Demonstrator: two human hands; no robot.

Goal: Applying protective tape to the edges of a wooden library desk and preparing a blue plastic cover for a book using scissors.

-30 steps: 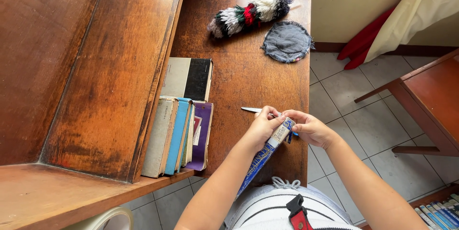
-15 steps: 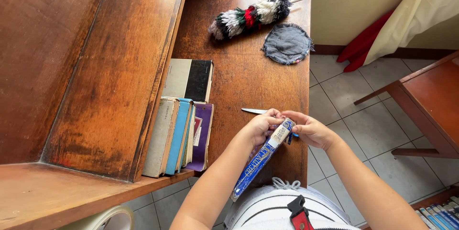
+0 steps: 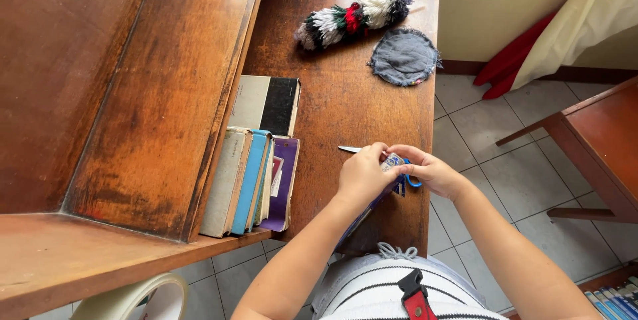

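Scissors (image 3: 372,154) with blue handles lay across the desk (image 3: 345,101) edge, tip pointing left toward the books (image 3: 249,180). Both hands pinched a blue and white packet (image 3: 392,164) over them, left hand (image 3: 362,177) and right hand (image 3: 428,170) touching.

Looking down on a wooden desk (image 3: 345,114). Left hand (image 3: 362,175) and right hand (image 3: 428,172) meeting at the near edge, both gripping a blue-and-white packet (image 3: 393,162) together with blue-handled scissors (image 3: 405,180) (blade tip poking out leftwards). Leaning beside them, a row of books (image 3: 249,180). Lying farther back, a woolly multicoloured duster (image 3: 352,17) and a round grey cloth (image 3: 404,57).
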